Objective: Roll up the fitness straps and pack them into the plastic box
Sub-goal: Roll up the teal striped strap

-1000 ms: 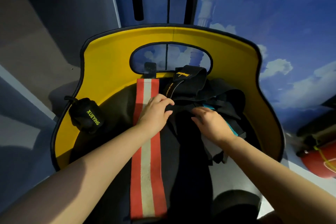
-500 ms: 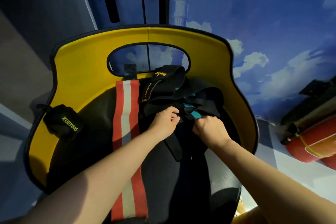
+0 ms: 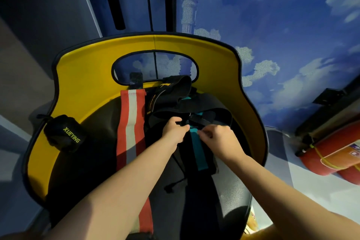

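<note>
A heap of black fitness straps [image 3: 181,101] lies on the dark seat of a yellow chair [image 3: 93,76]. A black strap with a teal stripe [image 3: 197,147] runs from the heap toward me. My left hand [image 3: 174,130] pinches the black webbing at the stripe's upper end. My right hand [image 3: 218,138] pinches the same strap just to the right, fingertips nearly touching the left hand. A red and white striped strap [image 3: 132,134] lies flat along the seat to the left. A rolled black strap marked XUEYING [image 3: 65,135] rests on the chair's left edge. No plastic box is in view.
The chair's yellow back curves around the seat with an oval cut-out [image 3: 154,66]. Red cylinders [image 3: 331,154] lie on the floor at the right. A blue wall with painted clouds [image 3: 272,25] stands behind. A black cord end [image 3: 171,187] dangles below the teal strap.
Both hands have drawn the teal-striped strap out of the heap toward me; more of its length now shows. The view has shifted slightly.
</note>
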Action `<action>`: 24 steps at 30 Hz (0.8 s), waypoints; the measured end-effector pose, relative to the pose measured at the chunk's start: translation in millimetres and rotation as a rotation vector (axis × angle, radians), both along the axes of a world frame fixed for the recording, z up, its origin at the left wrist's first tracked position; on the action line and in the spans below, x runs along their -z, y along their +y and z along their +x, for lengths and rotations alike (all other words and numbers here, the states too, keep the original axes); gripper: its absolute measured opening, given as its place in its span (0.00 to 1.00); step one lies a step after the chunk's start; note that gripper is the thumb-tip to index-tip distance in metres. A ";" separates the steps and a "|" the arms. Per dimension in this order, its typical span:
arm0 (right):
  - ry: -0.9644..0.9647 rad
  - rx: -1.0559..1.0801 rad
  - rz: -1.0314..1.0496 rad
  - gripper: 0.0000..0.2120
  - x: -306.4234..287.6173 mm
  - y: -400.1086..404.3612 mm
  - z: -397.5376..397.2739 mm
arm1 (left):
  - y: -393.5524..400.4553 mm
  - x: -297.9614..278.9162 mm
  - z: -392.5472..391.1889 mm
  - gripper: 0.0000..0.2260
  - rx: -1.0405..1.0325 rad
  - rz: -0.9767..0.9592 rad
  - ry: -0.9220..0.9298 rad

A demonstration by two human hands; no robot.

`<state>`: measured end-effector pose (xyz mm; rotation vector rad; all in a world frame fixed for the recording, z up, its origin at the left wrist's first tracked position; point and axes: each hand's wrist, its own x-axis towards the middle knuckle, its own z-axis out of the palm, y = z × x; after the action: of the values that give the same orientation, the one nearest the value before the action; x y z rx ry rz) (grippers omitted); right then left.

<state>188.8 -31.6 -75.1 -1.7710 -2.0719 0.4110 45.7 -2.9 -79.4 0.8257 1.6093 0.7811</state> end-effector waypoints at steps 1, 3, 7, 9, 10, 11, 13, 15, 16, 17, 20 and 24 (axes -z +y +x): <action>0.037 0.017 0.027 0.11 2.5 5.2 3.0 | 0.8 -2.3 -0.8 0.22 0.000 0.009 -0.017; 0.015 0.008 0.074 0.12 5.6 14.1 6.6 | 1.3 -6.0 -2.6 0.25 -0.006 0.026 -0.038; 0.030 0.057 0.076 0.18 9.9 24.7 3.7 | -3.4 -10.9 -3.9 0.25 -0.030 0.028 -0.066; 0.065 0.097 0.065 0.21 10.6 26.4 0.6 | -6.6 -13.9 -6.4 0.24 -0.011 -0.002 -0.118; 0.047 0.106 0.056 0.23 10.6 27.4 -0.2 | -8.2 -15.2 -8.7 0.24 0.008 -0.023 -0.147; 0.017 0.106 0.045 0.25 10.8 28.6 -0.1 | -9.9 -16.7 -11.7 0.24 0.039 -0.044 -0.168; -0.016 0.101 0.011 0.29 10.1 31.5 1.7 | -13.3 -19.1 -18.3 0.24 0.141 -0.077 -0.170; 0.000 0.108 -0.033 0.30 10.3 34.8 4.1 | -16.6 -20.7 -25.1 0.24 0.248 -0.112 -0.150; 0.015 0.110 -0.054 0.30 10.2 35.7 4.8 | -17.9 -20.9 -28.4 0.24 0.286 -0.130 -0.142; 0.032 0.109 -0.065 0.30 9.8 36.1 5.1 | -18.6 -21.0 -31.5 0.25 0.310 -0.142 -0.136; 0.120 0.116 -0.046 0.28 5.8 36.2 4.6 | -17.7 -20.2 -36.7 0.26 0.295 -0.114 -0.148; 0.235 0.127 -0.024 0.28 3.3 29.8 0.8 | -4.6 -18.5 -36.5 0.29 0.161 0.047 -0.032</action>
<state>189.6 -1.8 -78.4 -1.7632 -1.7900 0.5783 9.2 -7.6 -61.0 0.9588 1.4810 0.7161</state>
